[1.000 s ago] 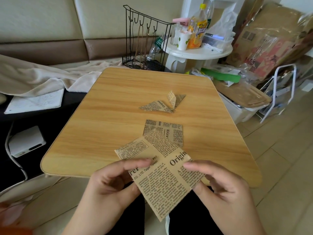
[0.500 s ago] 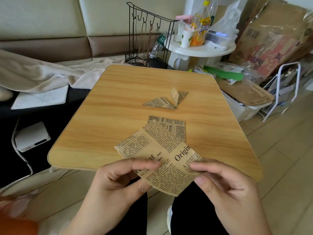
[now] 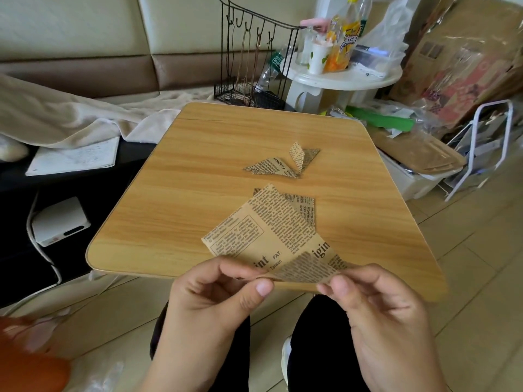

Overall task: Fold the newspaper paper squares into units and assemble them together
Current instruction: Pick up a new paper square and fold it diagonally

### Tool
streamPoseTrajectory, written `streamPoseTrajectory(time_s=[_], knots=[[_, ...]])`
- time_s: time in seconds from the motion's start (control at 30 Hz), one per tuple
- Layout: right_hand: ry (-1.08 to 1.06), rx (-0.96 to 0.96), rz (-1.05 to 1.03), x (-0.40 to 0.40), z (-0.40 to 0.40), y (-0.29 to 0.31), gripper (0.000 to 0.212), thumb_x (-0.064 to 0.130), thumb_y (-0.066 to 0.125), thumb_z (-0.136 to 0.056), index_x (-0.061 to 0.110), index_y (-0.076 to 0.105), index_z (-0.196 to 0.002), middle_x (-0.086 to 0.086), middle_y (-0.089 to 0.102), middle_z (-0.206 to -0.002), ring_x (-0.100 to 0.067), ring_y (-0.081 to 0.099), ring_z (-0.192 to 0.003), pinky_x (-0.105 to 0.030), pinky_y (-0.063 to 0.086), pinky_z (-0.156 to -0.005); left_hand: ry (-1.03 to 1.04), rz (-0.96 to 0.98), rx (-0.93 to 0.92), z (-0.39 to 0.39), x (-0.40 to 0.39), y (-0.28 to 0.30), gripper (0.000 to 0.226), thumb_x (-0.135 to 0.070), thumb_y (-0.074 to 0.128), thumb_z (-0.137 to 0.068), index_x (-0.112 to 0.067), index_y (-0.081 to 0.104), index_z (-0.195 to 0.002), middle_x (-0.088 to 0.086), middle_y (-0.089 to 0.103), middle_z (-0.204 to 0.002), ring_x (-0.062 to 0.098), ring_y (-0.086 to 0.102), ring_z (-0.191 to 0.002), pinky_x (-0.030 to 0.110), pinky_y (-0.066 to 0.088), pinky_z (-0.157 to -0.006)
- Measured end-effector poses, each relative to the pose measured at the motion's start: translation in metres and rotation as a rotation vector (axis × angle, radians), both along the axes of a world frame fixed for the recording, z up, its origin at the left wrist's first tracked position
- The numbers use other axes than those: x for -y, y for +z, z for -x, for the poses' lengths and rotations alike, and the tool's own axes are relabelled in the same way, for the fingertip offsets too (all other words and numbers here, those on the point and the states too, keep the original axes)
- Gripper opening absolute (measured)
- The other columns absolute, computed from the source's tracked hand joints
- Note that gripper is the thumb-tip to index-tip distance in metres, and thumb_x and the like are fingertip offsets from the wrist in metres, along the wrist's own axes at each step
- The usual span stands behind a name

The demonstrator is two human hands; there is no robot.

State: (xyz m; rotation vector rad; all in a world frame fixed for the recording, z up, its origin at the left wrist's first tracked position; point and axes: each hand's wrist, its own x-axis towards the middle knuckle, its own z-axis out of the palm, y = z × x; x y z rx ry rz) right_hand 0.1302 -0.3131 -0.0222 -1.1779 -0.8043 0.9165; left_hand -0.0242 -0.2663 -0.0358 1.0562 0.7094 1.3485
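A brown newspaper-print paper square (image 3: 266, 233) is held over the near edge of the wooden table (image 3: 198, 199). Its near corner is bent up toward the far side. My left hand (image 3: 215, 301) pinches the paper's lower left edge between thumb and fingers. My right hand (image 3: 376, 312) pinches the folded-up corner at the lower right. Another flat paper square (image 3: 304, 203) lies on the table, mostly hidden behind the held one. Two folded paper units (image 3: 283, 164) rest joined together near the table's middle.
A black wire rack (image 3: 252, 58) stands beyond the table's far edge. A white round side table (image 3: 342, 77) with bottles and a cup is at the back right. Boxes and a plastic bin (image 3: 416, 168) crowd the right. A beige blanket (image 3: 70, 120) lies left.
The near corner of the held square has been folded upward, away from me. Both hands shifted slightly closer to the table edge while keeping hold of the paper.
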Motion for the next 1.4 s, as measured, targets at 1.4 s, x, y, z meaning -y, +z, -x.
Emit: streamPoseTrajectory(time_s=[1.4], knots=[[0.252, 0.053, 0.204, -0.02, 0.002, 0.035, 0.061, 0.012, 0.075, -0.063, 0.035, 0.053, -0.115, -0.005, 0.075, -0.082, -0.008, 0.07, -0.071, -0.016, 0.05, -0.064, -0.258, 0.014, -0.377, 0.012, -0.032, 0.044, 0.032, -0.013, 0.083, -0.057, -0.028, 0.072, -0.084, 0.005, 0.071, -0.081, 0.015, 0.066, -0.069, 0.021, 0.054, -0.06]])
